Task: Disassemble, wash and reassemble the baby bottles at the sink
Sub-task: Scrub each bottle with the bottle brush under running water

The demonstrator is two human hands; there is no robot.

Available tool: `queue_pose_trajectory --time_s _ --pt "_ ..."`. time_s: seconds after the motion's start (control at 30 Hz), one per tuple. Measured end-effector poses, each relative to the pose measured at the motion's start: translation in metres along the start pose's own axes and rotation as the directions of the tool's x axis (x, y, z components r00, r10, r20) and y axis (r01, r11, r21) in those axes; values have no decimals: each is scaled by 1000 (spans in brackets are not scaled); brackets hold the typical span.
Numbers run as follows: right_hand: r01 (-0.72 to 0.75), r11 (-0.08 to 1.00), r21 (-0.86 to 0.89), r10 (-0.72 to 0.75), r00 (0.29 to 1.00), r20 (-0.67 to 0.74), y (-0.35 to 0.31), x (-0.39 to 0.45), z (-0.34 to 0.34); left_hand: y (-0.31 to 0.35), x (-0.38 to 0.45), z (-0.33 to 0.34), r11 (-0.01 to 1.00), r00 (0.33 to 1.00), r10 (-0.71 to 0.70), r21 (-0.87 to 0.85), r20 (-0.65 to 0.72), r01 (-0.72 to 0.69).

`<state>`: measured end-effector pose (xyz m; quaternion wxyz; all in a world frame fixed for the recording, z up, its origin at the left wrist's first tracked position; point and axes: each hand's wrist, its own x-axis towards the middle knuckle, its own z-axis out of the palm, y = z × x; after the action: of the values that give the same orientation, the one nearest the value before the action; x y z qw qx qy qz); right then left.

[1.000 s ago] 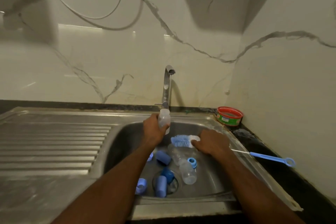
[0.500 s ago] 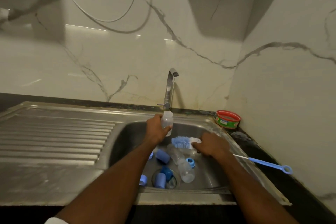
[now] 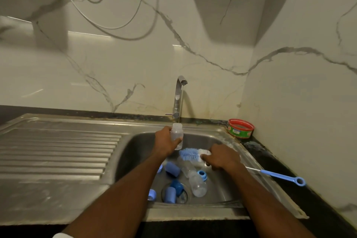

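My left hand (image 3: 167, 141) curls its grip round a small translucent plastic bottle (image 3: 176, 135), upright directly under the steel tap (image 3: 178, 96), where a thin stream runs. My right hand (image 3: 222, 157) grips the bottle brush (image 3: 190, 154), blue-and-white bristles pointing toward the bottle, just right of it. Below the tap, in the steel sink (image 3: 228, 189), lie another clear bottle (image 3: 195, 179) and blue caps (image 3: 172, 169).
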<state>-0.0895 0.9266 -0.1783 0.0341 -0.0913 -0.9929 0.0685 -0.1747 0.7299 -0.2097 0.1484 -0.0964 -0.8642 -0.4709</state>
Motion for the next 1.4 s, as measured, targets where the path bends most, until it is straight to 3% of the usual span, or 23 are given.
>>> queue_pose_trajectory --time_s 0.2,0.37,0.5,0.6,0.7,0.97,1.17,1.3,1.4 --pt "-2 1000 20 2 1000 16 -1 0 -1 10 2 -4 996 994 48 -66 -100 -55" --pt "4 999 34 -6 999 42 -3 -6 -5 3 -3 -6 999 999 -34 42 -18 34" --pt "8 999 44 -10 999 48 -2 -3 -5 11 -2 -10 1000 996 -2 0 -89 2" --pt "25 1000 0 -25 998 62 -2 1 -2 5 -3 -7 995 999 -43 87 -2 43" --pt "6 1000 -2 -6 996 86 1 8 2 2 2 -4 999 998 -36 -4 -46 36" --pt "38 997 -72 -26 986 164 4 24 5 -1 12 7 997 995 -76 12 -70 77" --pt "12 995 -102 17 960 280 9 29 8 1 18 14 997 995 70 27 -71 -68" --pt "63 987 -146 -16 952 305 4 24 4 -11 20 14 1000 996 7 24 -92 -4" --pt "77 990 -121 -36 952 304 0 21 5 -22 16 13 985 998 -56 161 4 55"
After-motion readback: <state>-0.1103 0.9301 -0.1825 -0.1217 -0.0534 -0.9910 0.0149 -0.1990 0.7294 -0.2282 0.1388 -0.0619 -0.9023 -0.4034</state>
